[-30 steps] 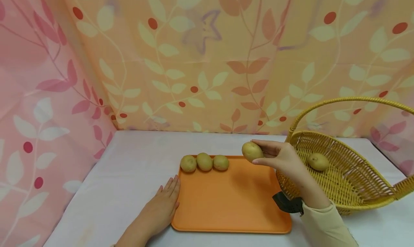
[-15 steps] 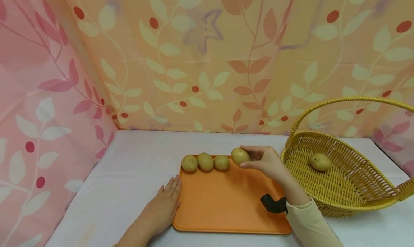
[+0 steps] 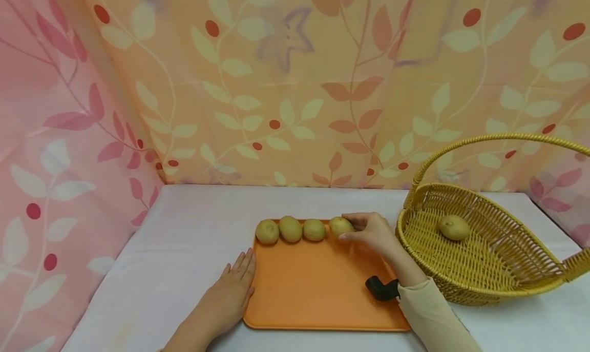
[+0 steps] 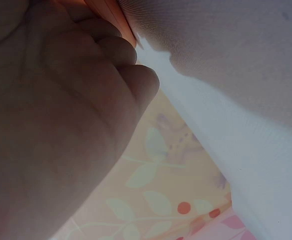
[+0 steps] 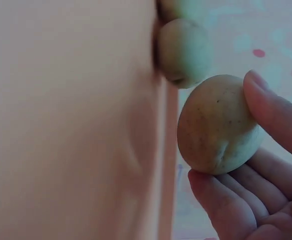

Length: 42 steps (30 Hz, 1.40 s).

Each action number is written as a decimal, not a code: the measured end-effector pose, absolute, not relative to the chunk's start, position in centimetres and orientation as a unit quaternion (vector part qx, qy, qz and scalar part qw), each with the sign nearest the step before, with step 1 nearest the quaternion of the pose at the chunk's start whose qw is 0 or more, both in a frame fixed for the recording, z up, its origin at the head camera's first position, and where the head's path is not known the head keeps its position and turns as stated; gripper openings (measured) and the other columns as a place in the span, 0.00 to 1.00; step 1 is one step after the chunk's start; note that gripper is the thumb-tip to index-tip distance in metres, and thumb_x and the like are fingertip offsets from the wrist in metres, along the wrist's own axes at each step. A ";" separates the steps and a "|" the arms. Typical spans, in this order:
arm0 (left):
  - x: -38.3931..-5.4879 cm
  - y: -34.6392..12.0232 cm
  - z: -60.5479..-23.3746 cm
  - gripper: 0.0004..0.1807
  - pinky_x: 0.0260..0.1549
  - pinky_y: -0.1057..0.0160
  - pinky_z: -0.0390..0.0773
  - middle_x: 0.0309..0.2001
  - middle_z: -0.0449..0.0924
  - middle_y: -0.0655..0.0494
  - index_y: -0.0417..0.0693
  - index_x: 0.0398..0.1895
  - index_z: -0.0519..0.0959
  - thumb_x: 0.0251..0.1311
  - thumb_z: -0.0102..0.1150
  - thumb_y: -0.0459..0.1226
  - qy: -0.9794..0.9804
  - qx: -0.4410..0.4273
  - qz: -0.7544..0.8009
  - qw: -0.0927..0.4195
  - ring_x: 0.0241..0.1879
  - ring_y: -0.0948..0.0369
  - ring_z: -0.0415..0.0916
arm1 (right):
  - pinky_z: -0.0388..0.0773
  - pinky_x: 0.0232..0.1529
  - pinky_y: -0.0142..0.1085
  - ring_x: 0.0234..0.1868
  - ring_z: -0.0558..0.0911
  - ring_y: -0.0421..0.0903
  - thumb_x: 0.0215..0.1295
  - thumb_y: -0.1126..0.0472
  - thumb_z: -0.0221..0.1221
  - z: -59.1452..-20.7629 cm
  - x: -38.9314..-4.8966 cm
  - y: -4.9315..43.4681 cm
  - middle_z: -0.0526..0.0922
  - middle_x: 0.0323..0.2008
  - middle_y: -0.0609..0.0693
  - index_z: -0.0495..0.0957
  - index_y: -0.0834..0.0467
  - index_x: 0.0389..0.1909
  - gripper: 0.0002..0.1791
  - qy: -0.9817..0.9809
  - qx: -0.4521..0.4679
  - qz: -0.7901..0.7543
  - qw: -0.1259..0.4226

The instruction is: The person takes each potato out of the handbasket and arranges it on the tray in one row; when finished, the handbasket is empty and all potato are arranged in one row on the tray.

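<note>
My right hand (image 3: 374,235) pinches a potato (image 3: 340,228) between thumb and fingers at the far edge of an orange tray (image 3: 318,290). In the right wrist view this potato (image 5: 218,125) shows small dark specks, and a neighbouring potato (image 5: 184,52) sits beyond it. Three potatoes stand in a row along the tray's far left edge: one at the corner (image 3: 267,232), a middle one (image 3: 290,229) and a third potato (image 3: 314,230). My left hand (image 3: 230,290) lies with straight fingers against the tray's left rim. Its palm (image 4: 61,115) fills much of the left wrist view.
A yellow wicker basket (image 3: 484,270) with a tall arched handle stands right of the tray, holding one potato (image 3: 454,227). A black curved piece (image 3: 382,289) sticks out from the right wrist over the tray. White cloth (image 3: 193,213) covers the table, with patterned curtains behind.
My right hand has carried the potato left and down from near the basket to the end of the row. The left hand stays at the tray's left rim.
</note>
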<state>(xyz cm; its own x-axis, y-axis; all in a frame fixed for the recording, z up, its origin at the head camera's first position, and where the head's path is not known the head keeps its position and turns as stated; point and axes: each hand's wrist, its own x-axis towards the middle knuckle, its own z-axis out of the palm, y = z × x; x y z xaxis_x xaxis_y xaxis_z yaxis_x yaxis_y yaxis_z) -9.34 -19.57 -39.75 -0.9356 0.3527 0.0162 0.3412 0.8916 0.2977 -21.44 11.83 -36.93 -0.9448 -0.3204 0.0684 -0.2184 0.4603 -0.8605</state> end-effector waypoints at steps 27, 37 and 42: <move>-9.4 -19.7 -40.0 0.31 0.64 0.42 0.54 0.71 0.49 0.37 0.29 0.69 0.56 0.67 0.50 0.37 0.973 0.180 0.142 0.010 0.70 0.46 0.48 | 0.76 0.51 0.40 0.56 0.75 0.61 0.58 0.69 0.63 -38.4 -22.1 12.1 0.74 0.55 0.69 0.69 0.75 0.58 0.27 0.837 -0.164 -0.510 0.107; -9.3 -19.6 -39.7 0.31 0.64 0.42 0.53 0.71 0.49 0.37 0.28 0.68 0.56 0.67 0.50 0.37 0.972 0.179 0.149 0.018 0.70 0.45 0.48 | 0.73 0.55 0.44 0.56 0.76 0.58 0.59 0.64 0.64 -38.5 -22.0 12.1 0.75 0.55 0.66 0.70 0.72 0.59 0.29 0.845 -0.147 -0.503 0.105; -9.4 -19.6 -39.8 0.31 0.64 0.42 0.53 0.71 0.49 0.37 0.28 0.68 0.56 0.67 0.49 0.37 0.972 0.179 0.150 0.018 0.70 0.45 0.48 | 0.73 0.55 0.45 0.56 0.75 0.58 0.59 0.64 0.64 -38.4 -22.1 12.1 0.75 0.55 0.67 0.68 0.73 0.60 0.30 0.842 -0.145 -0.508 0.111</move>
<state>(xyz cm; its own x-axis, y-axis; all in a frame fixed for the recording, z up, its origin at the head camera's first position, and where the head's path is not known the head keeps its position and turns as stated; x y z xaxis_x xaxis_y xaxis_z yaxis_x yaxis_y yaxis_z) -9.40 -19.64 -39.77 -0.9356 0.3526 0.0194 0.3421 0.8915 0.2971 -22.05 12.13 -38.37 -0.9331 -0.3574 -0.0392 -0.1319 0.4418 -0.8873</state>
